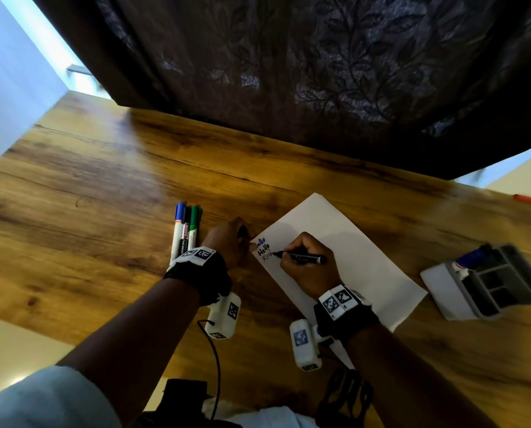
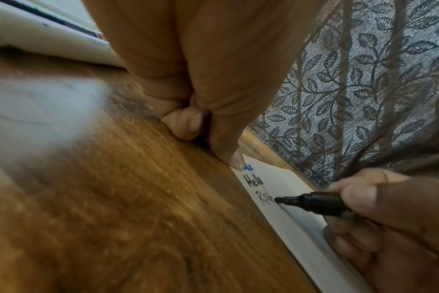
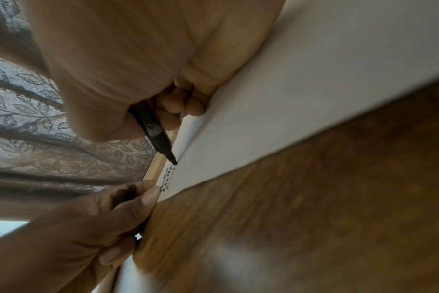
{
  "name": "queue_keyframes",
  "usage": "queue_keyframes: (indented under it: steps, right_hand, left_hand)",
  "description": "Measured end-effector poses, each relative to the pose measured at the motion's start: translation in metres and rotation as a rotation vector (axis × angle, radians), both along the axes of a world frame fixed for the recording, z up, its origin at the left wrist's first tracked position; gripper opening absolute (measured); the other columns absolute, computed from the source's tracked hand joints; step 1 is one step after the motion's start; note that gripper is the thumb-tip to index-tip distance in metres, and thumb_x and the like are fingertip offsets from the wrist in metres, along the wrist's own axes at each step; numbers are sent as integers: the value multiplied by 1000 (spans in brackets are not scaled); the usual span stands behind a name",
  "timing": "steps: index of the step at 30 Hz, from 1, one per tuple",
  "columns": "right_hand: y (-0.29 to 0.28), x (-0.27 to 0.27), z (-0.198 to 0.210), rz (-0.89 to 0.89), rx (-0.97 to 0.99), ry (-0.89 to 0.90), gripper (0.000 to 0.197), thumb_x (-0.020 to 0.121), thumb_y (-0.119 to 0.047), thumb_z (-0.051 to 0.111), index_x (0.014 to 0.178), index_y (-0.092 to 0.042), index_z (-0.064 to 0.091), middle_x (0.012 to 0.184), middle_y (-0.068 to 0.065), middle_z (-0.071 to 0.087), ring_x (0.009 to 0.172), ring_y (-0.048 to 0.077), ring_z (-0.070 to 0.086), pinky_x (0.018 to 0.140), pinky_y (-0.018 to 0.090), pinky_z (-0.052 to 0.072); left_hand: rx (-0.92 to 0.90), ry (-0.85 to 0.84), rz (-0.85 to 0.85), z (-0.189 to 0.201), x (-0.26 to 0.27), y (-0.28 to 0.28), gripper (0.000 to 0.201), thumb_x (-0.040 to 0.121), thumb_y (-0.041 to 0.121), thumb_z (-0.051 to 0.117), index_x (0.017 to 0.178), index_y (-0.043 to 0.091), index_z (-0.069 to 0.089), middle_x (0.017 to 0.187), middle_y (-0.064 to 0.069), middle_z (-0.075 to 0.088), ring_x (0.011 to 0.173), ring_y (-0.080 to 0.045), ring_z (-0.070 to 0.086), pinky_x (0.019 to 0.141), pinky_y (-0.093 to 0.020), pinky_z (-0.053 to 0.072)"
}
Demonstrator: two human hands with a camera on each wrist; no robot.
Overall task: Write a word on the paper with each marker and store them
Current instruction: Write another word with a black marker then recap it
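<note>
A white paper (image 1: 344, 242) lies slanted on the wooden table (image 1: 103, 186). My right hand (image 1: 307, 264) grips an uncapped black marker (image 1: 304, 257), whose tip (image 2: 280, 199) touches the paper at the end of a thin third line of writing. Above that line are a black "Hello" (image 2: 255, 180) and a blue word partly hidden by a fingertip. My left hand (image 1: 231, 242) presses a fingertip (image 2: 234, 158) on the paper's left corner and holds a dark cap (image 3: 124, 195) in its curled fingers. Three capped markers (image 1: 186, 230), blue, black and green, lie side by side left of that hand.
A grey and white desk organizer (image 1: 489, 285) stands at the right with a blue marker (image 1: 471, 257) in it. A small red object (image 1: 528, 199) lies at the far right edge. A dark leaf-patterned curtain (image 1: 319, 72) hangs along the table's far side.
</note>
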State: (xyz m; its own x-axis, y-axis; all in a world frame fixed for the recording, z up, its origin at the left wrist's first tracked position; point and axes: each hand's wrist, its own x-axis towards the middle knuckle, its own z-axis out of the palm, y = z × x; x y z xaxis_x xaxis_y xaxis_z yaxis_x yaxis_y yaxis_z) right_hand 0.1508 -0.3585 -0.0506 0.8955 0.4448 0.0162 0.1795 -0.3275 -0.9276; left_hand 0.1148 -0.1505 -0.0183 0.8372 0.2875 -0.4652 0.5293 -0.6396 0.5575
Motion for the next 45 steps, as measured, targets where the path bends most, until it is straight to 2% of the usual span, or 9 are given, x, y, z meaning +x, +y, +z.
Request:
queue_keyframes:
  steps: [5, 10, 21, 24, 33, 37, 41, 43, 45]
  right_hand:
    - [1, 1, -1, -25, -6, -13, 16, 79, -5, 76, 86, -3, 62, 76, -3, 67, 72, -2, 66, 62, 12, 52]
    - [2, 0, 0, -17, 1, -9, 15, 80, -4, 76, 87, -3, 62, 77, -10, 65, 73, -8, 65, 63, 8, 50]
    - [2, 0, 0, -33, -13, -10, 16, 79, -1, 76, 85, 2, 61, 76, -4, 65, 71, -9, 64, 62, 6, 47]
    - [3, 0, 1, -50, -24, -26, 15, 81, -4, 76, 86, -1, 62, 76, -8, 64, 72, -11, 63, 62, 4, 46]
    - [4, -1, 2, -69, -53, -30, 15, 80, -4, 75, 86, -2, 61, 75, -7, 62, 72, -13, 61, 61, 2, 44]
    - [4, 0, 2, -90, -60, -6, 18, 77, -3, 77, 84, -1, 60, 76, -1, 65, 71, -9, 63, 60, 5, 46]
    - [4, 2, 9, -124, -39, 73, 14, 81, -7, 74, 86, -11, 62, 77, -7, 66, 72, -7, 64, 63, 9, 50]
    - [1, 6, 16, -175, -7, 158, 13, 84, -15, 73, 90, -18, 62, 84, -4, 69, 78, 2, 67, 70, 20, 55]
    - [-3, 9, 27, -202, 35, 212, 13, 85, -21, 73, 92, -21, 63, 89, 3, 71, 82, 18, 69, 76, 32, 58]
  left_hand:
    - [16, -6, -8, 1, 0, 0, 25, 83, 29, 72, 102, 22, 56, 101, 1, 65, 90, -18, 65, 78, -37, 59]
    - [0, 3, -4, 0, 0, 1, 24, 83, 29, 72, 99, 24, 56, 101, 2, 66, 90, -17, 65, 78, -39, 60]
    - [25, -7, -18, -1, 1, 0, 23, 83, 29, 72, 100, 22, 57, 100, 1, 67, 90, -18, 65, 79, -39, 59]
    - [19, -11, -13, 0, 1, 0, 24, 84, 28, 71, 102, 21, 58, 99, 1, 67, 89, -17, 65, 79, -37, 58]
    - [28, -13, -19, 0, 0, 0, 24, 83, 29, 72, 100, 22, 57, 101, 1, 66, 93, -19, 64, 82, -39, 57]
    - [10, -21, -11, -1, -1, -1, 22, 83, 28, 72, 97, 24, 55, 101, 2, 65, 91, -18, 64, 79, -38, 59]
    - [6, -20, -12, 0, -2, 0, 21, 84, 28, 71, 97, 24, 55, 101, 2, 65, 89, -17, 65, 75, -35, 60]
    - [3, -14, -22, 2, -2, 0, 20, 84, 28, 70, 97, 24, 55, 102, 2, 65, 89, -16, 64, 74, -34, 60]
    - [4, -4, -46, 4, -2, 0, 21, 85, 28, 69, 100, 23, 55, 105, 1, 65, 92, -17, 64, 76, -34, 59]
